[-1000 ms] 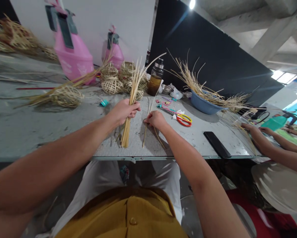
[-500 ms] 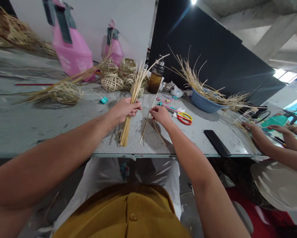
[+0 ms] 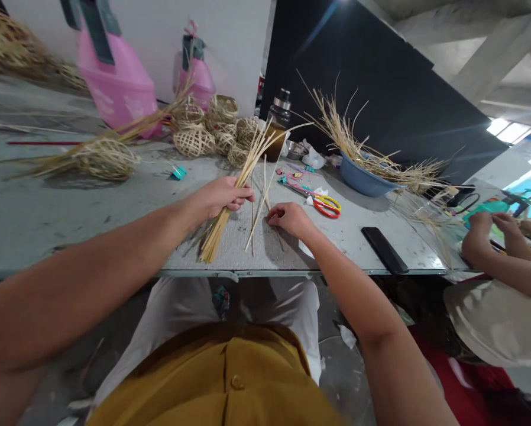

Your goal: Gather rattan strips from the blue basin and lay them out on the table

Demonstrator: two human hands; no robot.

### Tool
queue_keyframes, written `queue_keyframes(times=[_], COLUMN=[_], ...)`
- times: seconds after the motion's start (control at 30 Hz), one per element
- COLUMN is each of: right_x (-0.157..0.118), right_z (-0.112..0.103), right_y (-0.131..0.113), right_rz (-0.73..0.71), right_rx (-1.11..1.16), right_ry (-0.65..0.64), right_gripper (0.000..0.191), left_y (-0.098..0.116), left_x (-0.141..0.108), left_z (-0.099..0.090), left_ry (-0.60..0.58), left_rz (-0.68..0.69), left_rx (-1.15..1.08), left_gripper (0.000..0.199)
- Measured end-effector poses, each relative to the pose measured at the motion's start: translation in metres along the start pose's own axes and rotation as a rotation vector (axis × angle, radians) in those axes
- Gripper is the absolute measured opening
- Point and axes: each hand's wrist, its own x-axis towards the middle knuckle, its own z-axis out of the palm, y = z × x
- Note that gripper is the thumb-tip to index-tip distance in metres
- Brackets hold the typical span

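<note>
My left hand [image 3: 230,196] is closed around a bundle of thin bamboo strips [image 3: 216,234]. The bundle leans up and to the right, its lower ends near the table's front edge. To its right, a few loose bamboo strips [image 3: 258,220] lie crossed on the table. My right hand [image 3: 290,219] is low over them, fingers bent and fingertips pinched at one strip that runs beneath the hand. Beyond that hand lie scissors [image 3: 327,206] with red and yellow handles.
Woven balls [image 3: 194,141], a bottle of brown liquid [image 3: 276,127] and pink spray bottles [image 3: 119,83] stand at the back. A blue basin [image 3: 365,180] holds more strips. A black phone [image 3: 384,250] lies by the front edge. Another person's hands [image 3: 481,225] work at far right.
My right hand has come down a little, and a pale strip now lies across the loose ones. The bundle in my left hand tilts further right. The view has shifted slightly.
</note>
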Motion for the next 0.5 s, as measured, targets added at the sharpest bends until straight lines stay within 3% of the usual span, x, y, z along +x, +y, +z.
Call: queue_keyframes(times=[0.13, 0.37, 0.5], right_x=[0.002, 0.004, 0.009], right_z=[0.003, 0.005, 0.007], right_y=[-0.009, -0.023, -0.028], right_rz=[0.068, 0.180, 0.210], right_rx=[-0.045, -0.075, -0.077], right_ry=[0.046, -0.005, -0.027], right_gripper=[0.012, 0.005, 0.014], left_y=[-0.002, 0.003, 0.008], left_x=[0.002, -0.003, -0.006], left_z=[-0.002, 0.002, 0.006], left_ry=[-0.006, 0.032, 0.073], left_rz=[0.024, -0.009, -0.023], left_rx=[-0.009, -0.040, -0.127], left_gripper=[0.022, 0.025, 0.024])
